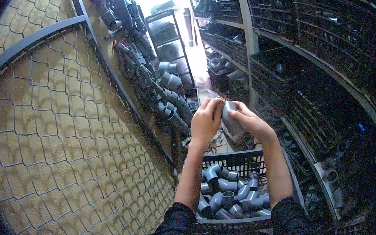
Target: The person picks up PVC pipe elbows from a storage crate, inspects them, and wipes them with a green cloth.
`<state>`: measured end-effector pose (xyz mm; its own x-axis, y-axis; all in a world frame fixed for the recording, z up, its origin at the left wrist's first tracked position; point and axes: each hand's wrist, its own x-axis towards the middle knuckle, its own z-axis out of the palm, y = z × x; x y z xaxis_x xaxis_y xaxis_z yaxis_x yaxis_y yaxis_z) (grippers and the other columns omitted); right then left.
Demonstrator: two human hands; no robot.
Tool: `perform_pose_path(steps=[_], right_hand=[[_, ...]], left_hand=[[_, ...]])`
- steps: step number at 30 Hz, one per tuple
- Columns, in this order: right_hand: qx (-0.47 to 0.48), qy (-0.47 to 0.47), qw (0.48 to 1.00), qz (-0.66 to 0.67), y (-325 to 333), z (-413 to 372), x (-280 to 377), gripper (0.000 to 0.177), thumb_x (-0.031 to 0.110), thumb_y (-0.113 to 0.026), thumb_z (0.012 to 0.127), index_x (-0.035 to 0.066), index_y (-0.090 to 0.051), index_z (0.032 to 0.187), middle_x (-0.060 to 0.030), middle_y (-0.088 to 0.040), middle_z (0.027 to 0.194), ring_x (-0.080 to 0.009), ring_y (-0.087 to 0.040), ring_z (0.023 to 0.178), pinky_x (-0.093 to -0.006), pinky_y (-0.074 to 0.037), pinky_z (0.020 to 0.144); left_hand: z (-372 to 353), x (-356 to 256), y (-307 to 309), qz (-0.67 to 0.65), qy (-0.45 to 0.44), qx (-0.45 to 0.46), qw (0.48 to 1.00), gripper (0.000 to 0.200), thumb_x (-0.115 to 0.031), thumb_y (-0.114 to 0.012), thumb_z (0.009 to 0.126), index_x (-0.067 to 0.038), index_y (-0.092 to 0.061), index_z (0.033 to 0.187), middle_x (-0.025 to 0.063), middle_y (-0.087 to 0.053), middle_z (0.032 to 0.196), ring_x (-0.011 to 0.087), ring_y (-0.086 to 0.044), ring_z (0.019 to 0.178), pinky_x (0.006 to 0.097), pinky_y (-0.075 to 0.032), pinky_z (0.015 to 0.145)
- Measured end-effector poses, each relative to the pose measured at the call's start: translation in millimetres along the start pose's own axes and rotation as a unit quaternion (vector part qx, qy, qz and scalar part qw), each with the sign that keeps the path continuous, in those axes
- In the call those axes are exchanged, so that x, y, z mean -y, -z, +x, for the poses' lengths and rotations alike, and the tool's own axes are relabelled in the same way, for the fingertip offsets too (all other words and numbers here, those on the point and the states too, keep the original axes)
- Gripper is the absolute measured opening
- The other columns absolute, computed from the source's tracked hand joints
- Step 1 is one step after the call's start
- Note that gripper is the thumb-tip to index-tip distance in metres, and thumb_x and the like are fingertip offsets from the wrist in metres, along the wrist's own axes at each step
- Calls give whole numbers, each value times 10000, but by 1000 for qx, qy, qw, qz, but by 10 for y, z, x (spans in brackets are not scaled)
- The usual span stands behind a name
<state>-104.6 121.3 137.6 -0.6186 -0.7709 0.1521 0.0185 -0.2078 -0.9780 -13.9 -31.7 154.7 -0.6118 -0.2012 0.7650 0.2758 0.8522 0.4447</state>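
My right hand (249, 119) is closed around a grey plastic pipe fitting (231, 121), holding it up in front of me with the thumb along its side. Close beside it, my left hand (207, 121) has its fingers pinched together near the upper end of the fitting. What those fingers hold, if anything, is hidden. Below both hands stands a black plastic crate (234, 155), partly covered by my forearms. Inside it lie several grey pipe elbows (213, 172) and other grey fittings, heaped loosely.
A wire mesh panel (71, 149) in a metal frame runs along the left. Grey pipe fittings (171, 80) are stacked beyond it. Shelves with black crates (270, 8) line the right side. A narrow aisle leads to bright light at the back.
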Motion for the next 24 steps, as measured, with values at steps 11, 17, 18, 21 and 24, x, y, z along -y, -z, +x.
perform_pose_path(steps=[11, 17, 18, 21, 24], right_hand=[[1, -35, 988, 148, 165, 178, -171, 421, 455, -392, 1056, 113, -491, 1280, -39, -560, 1082, -158, -551, 943, -316, -471, 865], [-61, -43, 996, -53, 152, 82, 52, 530, 513, -317, 1065, 48, -524, 1212, -39, -559, 1023, -147, -522, 958, -287, -417, 914], [-88, -36, 993, -68, 92, 26, 148, 537, 523, -316, 1062, 51, -535, 1194, -42, -562, 1005, -151, -527, 946, -289, -419, 908], [-151, -33, 986, -58, -7, 45, 130, 616, 574, -307, 1046, 44, -575, 1209, -70, -605, 1007, -165, -563, 925, -297, -446, 888], [-143, -98, 982, 73, -77, 187, -21, 720, 616, -286, 1030, 10, -567, 1298, -99, -647, 1140, -176, -608, 1007, -301, -474, 898]], left_hand=[[21, -53, -64, -108, -19, -6, 994, 155, -139, -643, 942, -39, -682, 1053, 143, -673, 987, 311, -672, 891, 379, -532, 791], [28, 28, -33, -153, -29, 30, 987, 163, -104, -663, 917, -31, -683, 1061, 133, -691, 1001, 271, -671, 940, 341, -515, 854], [37, 14, -4, -165, -39, 30, 985, 155, -78, -669, 907, -24, -686, 1051, 127, -689, 990, 242, -671, 935, 330, -518, 838], [45, -17, -22, -140, -35, -9, 989, 141, -83, -677, 902, -45, -701, 1036, 115, -690, 973, 242, -677, 929, 335, -528, 811], [34, -105, -77, -58, -22, -51, 997, 148, -151, -681, 909, -76, -708, 1035, 113, -684, 956, 285, -687, 886, 370, -542, 763]])
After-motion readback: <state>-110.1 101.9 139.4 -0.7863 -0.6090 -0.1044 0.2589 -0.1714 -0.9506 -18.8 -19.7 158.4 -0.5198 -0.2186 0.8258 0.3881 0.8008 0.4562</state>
